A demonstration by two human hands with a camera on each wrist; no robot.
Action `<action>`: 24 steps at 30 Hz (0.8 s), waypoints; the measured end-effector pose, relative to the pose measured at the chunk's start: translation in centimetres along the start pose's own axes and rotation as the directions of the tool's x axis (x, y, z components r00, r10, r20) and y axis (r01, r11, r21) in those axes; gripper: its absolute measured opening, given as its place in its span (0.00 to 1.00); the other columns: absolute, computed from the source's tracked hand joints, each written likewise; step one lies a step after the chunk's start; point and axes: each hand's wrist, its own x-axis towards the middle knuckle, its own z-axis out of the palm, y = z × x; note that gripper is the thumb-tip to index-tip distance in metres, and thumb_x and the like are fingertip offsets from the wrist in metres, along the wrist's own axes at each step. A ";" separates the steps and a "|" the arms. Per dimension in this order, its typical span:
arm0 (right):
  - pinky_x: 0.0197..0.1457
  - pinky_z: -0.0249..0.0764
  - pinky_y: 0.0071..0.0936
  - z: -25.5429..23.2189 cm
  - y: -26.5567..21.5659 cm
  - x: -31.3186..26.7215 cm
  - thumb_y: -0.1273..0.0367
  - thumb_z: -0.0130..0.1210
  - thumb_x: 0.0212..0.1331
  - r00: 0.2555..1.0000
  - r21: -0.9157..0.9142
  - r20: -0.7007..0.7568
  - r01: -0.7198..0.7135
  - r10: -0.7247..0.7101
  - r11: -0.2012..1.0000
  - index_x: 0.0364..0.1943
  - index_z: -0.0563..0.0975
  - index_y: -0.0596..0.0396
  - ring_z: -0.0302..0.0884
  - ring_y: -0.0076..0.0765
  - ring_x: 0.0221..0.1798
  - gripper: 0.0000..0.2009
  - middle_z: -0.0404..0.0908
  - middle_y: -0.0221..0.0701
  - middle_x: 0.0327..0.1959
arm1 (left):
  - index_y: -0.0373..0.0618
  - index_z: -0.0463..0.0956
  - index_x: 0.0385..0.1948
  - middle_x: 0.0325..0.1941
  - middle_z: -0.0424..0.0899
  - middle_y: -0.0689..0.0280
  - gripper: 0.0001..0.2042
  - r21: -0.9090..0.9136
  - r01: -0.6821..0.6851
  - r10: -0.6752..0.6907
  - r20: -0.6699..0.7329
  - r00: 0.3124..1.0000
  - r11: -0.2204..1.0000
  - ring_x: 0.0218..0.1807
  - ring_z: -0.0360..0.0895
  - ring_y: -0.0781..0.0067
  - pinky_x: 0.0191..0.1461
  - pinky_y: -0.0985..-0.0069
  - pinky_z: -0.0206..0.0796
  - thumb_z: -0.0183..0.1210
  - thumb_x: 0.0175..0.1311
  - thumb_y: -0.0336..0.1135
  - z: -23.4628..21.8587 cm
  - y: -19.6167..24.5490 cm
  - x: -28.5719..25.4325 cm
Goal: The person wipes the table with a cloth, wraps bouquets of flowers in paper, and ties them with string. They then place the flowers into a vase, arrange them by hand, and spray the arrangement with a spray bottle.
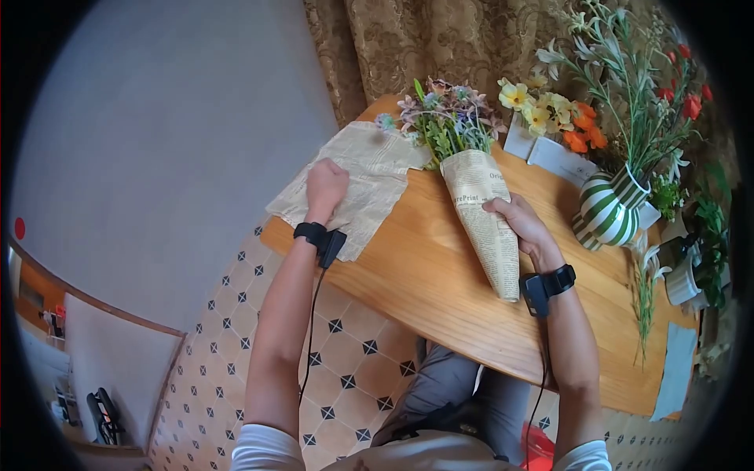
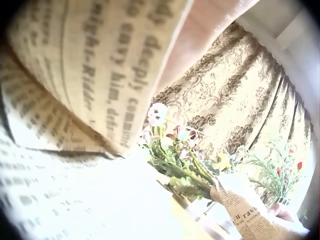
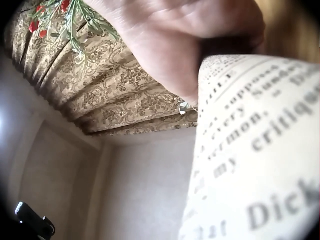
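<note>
A bouquet wrapped in a cone of newsprint paper (image 1: 479, 212) lies across the wooden table, its mauve and blue flowers (image 1: 448, 110) pointing toward the curtain. My right hand (image 1: 525, 224) grips the cone at its right side, thumb over the printed front. To the left, a loose sheet of newsprint wrapping paper (image 1: 369, 180) is spread over the table's edge. My left hand (image 1: 327, 188) is over this sheet with its fingers curled. In the left wrist view a folded-up part of the sheet (image 2: 100, 65) stands against that hand, which holds it; the fingertips are hidden.
A green-and-white striped vase (image 1: 613, 210) with tall stems stands at the right. Yellow flowers (image 1: 538, 106) and orange flowers (image 1: 585, 129) lie at the back by white cards (image 1: 561, 159). A loose white-flowered stem (image 1: 646, 306), a potted plant (image 1: 685, 281) and a grey-blue cloth (image 1: 674, 369) are farther right.
</note>
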 end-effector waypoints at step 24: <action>0.56 0.74 0.34 -0.7 -1.3 -4.3 0.43 0.57 0.63 0.957 -0.319 -0.044 0.257 -0.285 0.912 0.57 0.73 0.70 0.79 0.36 0.51 0.38 0.81 0.44 0.47 | 0.36 0.71 0.58 0.46 0.84 0.63 0.17 -0.790 0.251 0.489 0.559 0.670 0.559 0.43 0.81 0.79 0.48 0.79 0.74 0.53 0.76 0.38 -0.4 16.0 -12.9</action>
